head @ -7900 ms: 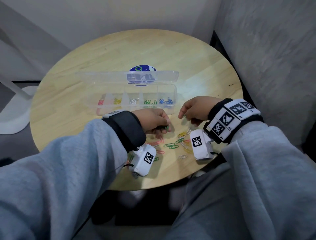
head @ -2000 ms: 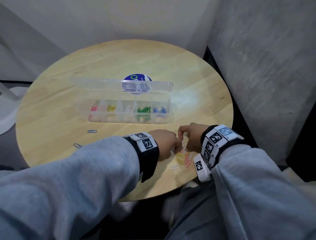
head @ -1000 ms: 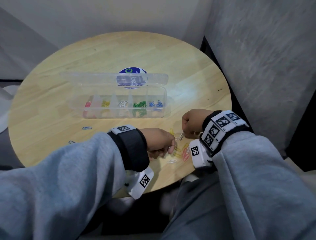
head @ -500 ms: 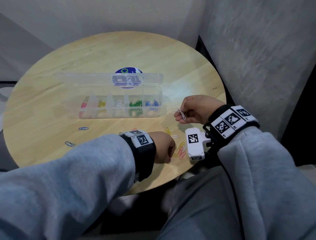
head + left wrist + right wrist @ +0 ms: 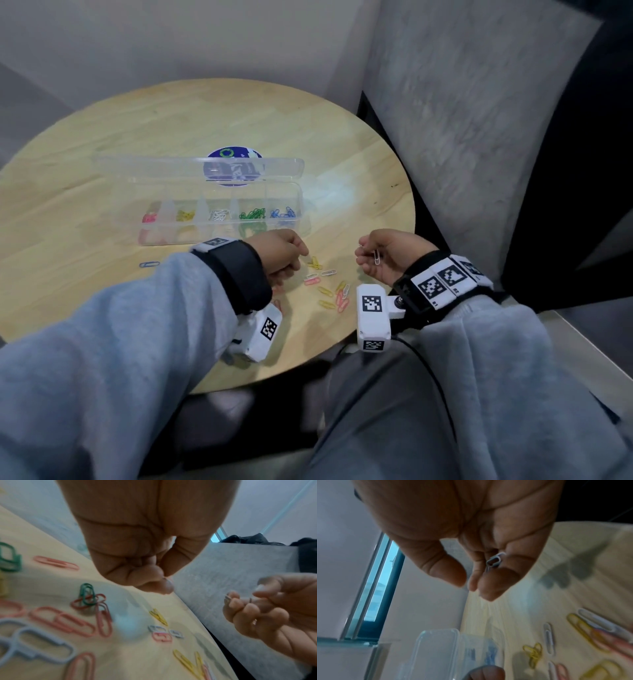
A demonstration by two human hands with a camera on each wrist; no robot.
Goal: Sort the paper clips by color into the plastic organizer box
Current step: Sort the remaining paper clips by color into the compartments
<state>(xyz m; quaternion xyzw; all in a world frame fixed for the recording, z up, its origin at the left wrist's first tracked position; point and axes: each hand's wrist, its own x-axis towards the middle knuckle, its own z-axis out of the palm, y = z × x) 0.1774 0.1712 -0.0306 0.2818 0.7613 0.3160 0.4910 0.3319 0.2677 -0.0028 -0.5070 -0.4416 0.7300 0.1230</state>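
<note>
The clear organizer box [image 5: 219, 228] lies open on the round table, its lid standing behind. Its compartments hold pink, yellow, white, green and blue clips. My right hand [image 5: 368, 255] hovers right of the box and pinches a white paper clip [image 5: 376, 256]; the right wrist view shows that white paper clip [image 5: 495, 561] between the curled fingers. My left hand [image 5: 303, 255] is curled just in front of the box, beside a yellow clip cluster [image 5: 313, 263]. In the left wrist view the left hand [image 5: 165, 577] has thumb and fingertip together with nothing visible between them.
Loose pink, yellow and white clips [image 5: 329, 291] lie scattered between my hands near the table's front edge. More pink, green and blue clips [image 5: 82, 601] lie under my left wrist. A lone blue clip [image 5: 149, 264] sits left of my sleeve. A grey wall stands close on the right.
My left hand has moved from over the loose pile forward to the yellow clips by the box. My right hand stays lifted with the white clip, a little nearer to me.
</note>
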